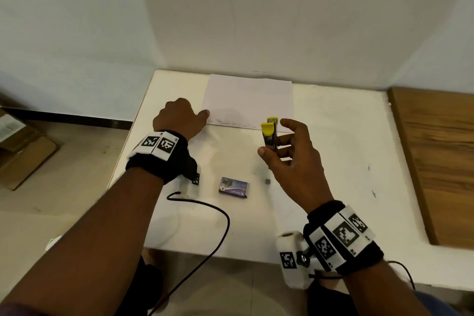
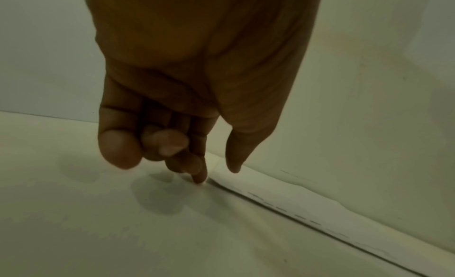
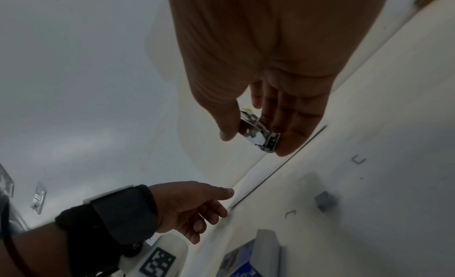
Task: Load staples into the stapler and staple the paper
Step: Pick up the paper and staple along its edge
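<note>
A white paper sheet [image 1: 248,100] lies at the back of the white table [image 1: 333,161], with a row of dark staple marks along its near edge [image 2: 307,220]. My left hand [image 1: 205,117] pinches the sheet's near left corner: the thumb [image 2: 234,164] lies on top and the index fingertip [image 2: 200,179] meets the table at the corner's edge. My right hand [image 1: 275,146] grips a small metal stapler [image 1: 270,133] with yellow ends. It holds the stapler [image 3: 258,135] upright above the table, just in front of the paper's near right part.
A purple staple box [image 1: 233,187] lies near the table's middle, with a small grey staple block [image 1: 267,181] to its right. Loose staples [image 3: 358,159] are scattered nearby. A wooden board [image 1: 436,161] covers the right side. A black cable [image 1: 218,226] loops over the front edge.
</note>
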